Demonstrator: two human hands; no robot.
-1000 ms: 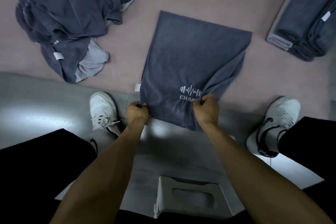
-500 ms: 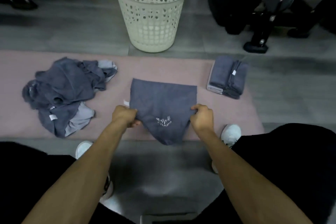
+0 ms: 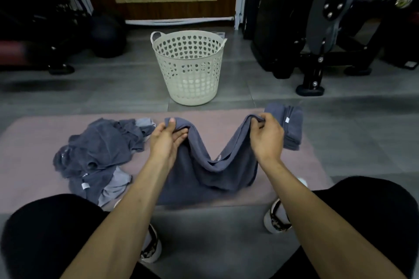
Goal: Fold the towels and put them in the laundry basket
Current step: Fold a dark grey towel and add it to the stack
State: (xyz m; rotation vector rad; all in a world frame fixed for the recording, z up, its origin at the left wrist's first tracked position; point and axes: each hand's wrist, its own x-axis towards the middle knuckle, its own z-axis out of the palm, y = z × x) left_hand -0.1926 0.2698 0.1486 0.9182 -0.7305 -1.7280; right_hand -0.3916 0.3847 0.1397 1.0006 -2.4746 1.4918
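Pile (image 3: 99, 154): unfolded towels, left end of mat (image 3: 36, 165).
Left hand (image 3: 166, 140): grips towel (image 3: 213, 172) edge.
Towel: raised over mat between hands — middle sags.
Basket (image 3: 189, 68): upright on floor beyond mat.
Right hand (image 3: 266, 135): pinches other towel edge.
Stack (image 3: 292, 127): folded towels — right of hand.

Layout as I see it: towel (image 3: 204, 165) held between my left hand (image 3: 166, 140) and right hand (image 3: 267, 137), over the mat (image 3: 34, 154). Unfolded pile (image 3: 97, 154) lies left of the left hand; folded stack (image 3: 292, 127) just right of the right hand. Laundry basket (image 3: 189, 68) stands beyond both hands, on the floor (image 3: 362, 131).
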